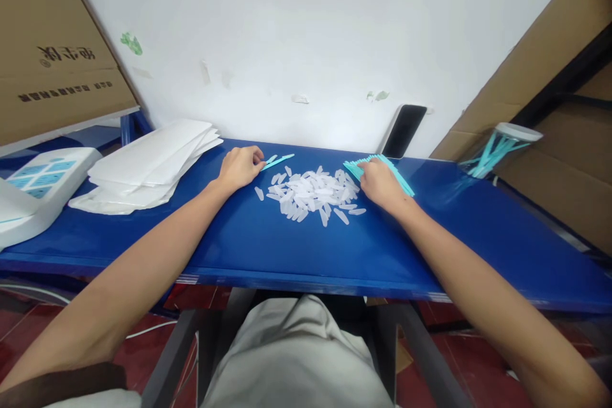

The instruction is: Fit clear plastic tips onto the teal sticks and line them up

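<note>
My left hand (240,167) rests on the blue table left of centre, its fingers closed at the near end of a thin teal stick (282,160). A small white piece lies against that stick. Between my hands spreads a loose pile of small, flat, translucent white pieces (313,191), long and rounded. My right hand (381,182) is over a row of teal sticks (400,177) laid side by side, with its fingers bent down at their left part. Whether it pinches one of them is hidden.
White paper sheets or bags (148,159) are stacked at the left, beside a white device with teal panels (48,172). A phone (405,131) leans on the wall. A clear container with teal sticks (495,152) stands right. Cardboard (57,44) rises at the far left.
</note>
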The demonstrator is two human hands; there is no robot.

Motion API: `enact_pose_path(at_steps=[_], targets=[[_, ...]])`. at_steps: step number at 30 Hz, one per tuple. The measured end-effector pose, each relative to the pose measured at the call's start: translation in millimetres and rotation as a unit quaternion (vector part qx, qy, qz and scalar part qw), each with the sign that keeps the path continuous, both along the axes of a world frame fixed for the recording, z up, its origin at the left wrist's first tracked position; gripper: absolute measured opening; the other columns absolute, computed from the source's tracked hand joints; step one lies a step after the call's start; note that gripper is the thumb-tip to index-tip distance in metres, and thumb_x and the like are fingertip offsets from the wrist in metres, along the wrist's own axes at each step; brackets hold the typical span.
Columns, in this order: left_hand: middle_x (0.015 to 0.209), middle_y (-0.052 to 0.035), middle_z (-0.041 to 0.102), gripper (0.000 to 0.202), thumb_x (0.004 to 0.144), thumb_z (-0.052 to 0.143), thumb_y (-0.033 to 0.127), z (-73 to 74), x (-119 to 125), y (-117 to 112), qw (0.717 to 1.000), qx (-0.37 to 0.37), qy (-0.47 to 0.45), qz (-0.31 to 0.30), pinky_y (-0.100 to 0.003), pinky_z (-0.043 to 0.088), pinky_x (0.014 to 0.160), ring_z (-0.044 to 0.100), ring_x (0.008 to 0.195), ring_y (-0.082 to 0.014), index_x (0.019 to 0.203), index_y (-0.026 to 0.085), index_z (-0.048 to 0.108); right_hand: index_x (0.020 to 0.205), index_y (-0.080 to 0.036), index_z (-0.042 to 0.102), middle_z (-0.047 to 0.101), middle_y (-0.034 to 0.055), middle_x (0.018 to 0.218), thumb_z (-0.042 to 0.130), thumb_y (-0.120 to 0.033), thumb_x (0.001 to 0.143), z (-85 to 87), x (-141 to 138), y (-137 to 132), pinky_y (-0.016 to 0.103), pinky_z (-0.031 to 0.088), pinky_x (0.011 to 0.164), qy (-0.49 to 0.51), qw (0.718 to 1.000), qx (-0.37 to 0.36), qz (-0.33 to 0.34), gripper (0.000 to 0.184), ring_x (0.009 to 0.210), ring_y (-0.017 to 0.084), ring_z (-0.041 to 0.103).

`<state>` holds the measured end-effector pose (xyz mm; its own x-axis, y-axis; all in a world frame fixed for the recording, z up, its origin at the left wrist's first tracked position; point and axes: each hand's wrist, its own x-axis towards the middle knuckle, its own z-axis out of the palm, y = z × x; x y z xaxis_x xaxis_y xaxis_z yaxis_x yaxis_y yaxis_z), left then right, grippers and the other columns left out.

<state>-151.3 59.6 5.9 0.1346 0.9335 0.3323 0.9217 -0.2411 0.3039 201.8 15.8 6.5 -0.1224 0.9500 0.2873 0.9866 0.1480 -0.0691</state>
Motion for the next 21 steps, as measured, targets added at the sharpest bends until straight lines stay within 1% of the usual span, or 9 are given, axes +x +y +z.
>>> enact_pose_path(at_steps=[2,4,6,9,11,13,17,19,21], targets=[[0.102,-0.0039,0.081,0.035,0.09,0.068,0.035,-1.3,0.0,0.5,1.0,0.005,-0.018,0.004,-0.039,0.055,0.089,0.073,0.102,-0.0287,0.123,0.022,0.067,0.13,-0.004,0.071,0.069,0.0225,0.119,0.045,0.0,0.091,-1.3,1.5,2.3,0.035,0.047,0.094,0.012,1.0,0.019,0.007,0.048,0.109,0.031,0.066],[0.106,-0.0043,0.081,0.041,0.092,0.066,0.038,-2.6,0.3,1.2,1.0,0.002,-0.017,0.001,-0.04,0.054,0.09,0.072,0.105,-0.0293,0.13,0.022,0.062,0.13,-0.004,0.072,0.069,0.022,0.118,0.043,-0.001,0.092,-2.1,2.3,4.4,0.035,0.047,0.095,0.014,0.999,0.032,0.008,0.048,0.109,0.031,0.066],[0.116,-0.0067,0.079,0.041,0.094,0.062,0.041,-3.7,0.6,1.9,1.0,-0.007,-0.003,-0.011,-0.042,0.054,0.093,0.07,0.11,-0.0302,0.13,0.021,0.063,0.123,-0.003,0.075,0.069,0.0223,0.115,0.043,-0.003,0.092,-2.7,2.7,6.3,0.034,0.046,0.094,0.007,0.999,0.034,0.005,0.044,0.108,0.03,0.065],[0.126,-0.0108,0.074,0.045,0.096,0.058,0.045,-5.3,0.3,3.2,0.999,-0.014,0.037,-0.02,-0.046,0.052,0.099,0.065,0.12,-0.0334,0.131,0.018,0.066,0.106,-0.005,0.078,0.069,0.0212,0.108,0.043,-0.003,0.092,-2.9,3.0,8.1,0.033,0.045,0.09,-0.02,1.0,0.016,-0.002,0.037,0.102,0.029,0.065],[0.133,-0.0136,0.07,0.049,0.098,0.054,0.049,-6.3,-0.4,3.9,0.997,-0.016,0.068,-0.012,-0.051,0.05,0.104,0.059,0.127,-0.0369,0.133,0.018,0.067,0.095,-0.007,0.077,0.069,0.0204,0.104,0.044,-0.004,0.092,-2.6,2.8,8.5,0.033,0.044,0.087,-0.043,0.999,0.006,-0.007,0.033,0.098,0.028,0.064],[0.14,-0.0147,0.065,0.053,0.1,0.047,0.054,-7.1,-1.4,4.4,0.996,-0.027,0.089,-0.001,-0.056,0.048,0.107,0.055,0.131,-0.0399,0.134,0.019,0.07,0.09,-0.008,0.076,0.069,0.021,0.103,0.045,-0.006,0.092,-2.0,2.1,7.7,0.034,0.043,0.087,-0.068,0.998,0.007,-0.012,0.032,0.098,0.029,0.063],[0.144,-0.0136,0.064,0.057,0.101,0.043,0.059,-6.9,-3.0,4.3,0.994,-0.04,0.096,-0.009,-0.06,0.046,0.107,0.053,0.132,-0.0419,0.134,0.023,0.072,0.093,-0.009,0.077,0.07,0.0235,0.109,0.044,-0.01,0.094,-0.5,-2.5,1.8,0.04,0.044,0.088,-0.105,0.994,0.014,-0.026,0.032,0.108,0.035,0.059],[0.142,-0.0131,0.066,0.054,0.101,0.044,0.056,-6.2,-3.5,4.2,0.994,-0.036,0.097,-0.022,-0.06,0.047,0.106,0.053,0.13,-0.0418,0.131,0.024,0.074,0.097,-0.01,0.077,0.07,0.0235,0.113,0.044,-0.013,0.096,2.2,-5.1,-2.1,0.042,0.045,0.088,-0.094,0.995,0.021,-0.032,0.033,0.11,0.036,0.058],[0.138,-0.0127,0.068,0.049,0.101,0.044,0.048,-5.6,-3.8,4.5,0.994,-0.027,0.101,-0.034,-0.058,0.048,0.104,0.055,0.126,-0.0406,0.126,0.024,0.077,0.102,-0.011,0.077,0.07,0.0226,0.117,0.045,-0.018,0.098,8.2,-3.4,-3.2,0.043,0.045,0.089,-0.058,0.997,0.042,-0.037,0.033,0.11,0.036,0.058]])
